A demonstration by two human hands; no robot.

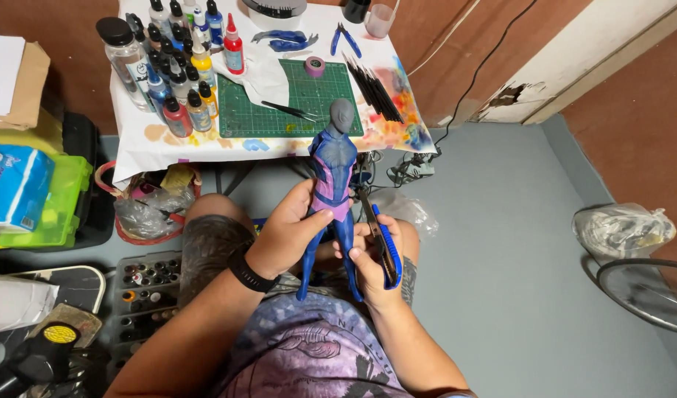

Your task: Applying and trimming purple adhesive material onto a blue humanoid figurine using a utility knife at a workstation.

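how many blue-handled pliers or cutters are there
2: one pair of cutters in the right hand beside the figure, one pair of pliers on the table. Others may be hidden.

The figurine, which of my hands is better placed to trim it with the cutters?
Right, probably. The right hand already grips the blue-handled cutters, tips near the figurine at its hip, while the left hand clasps its waist, steadying it.
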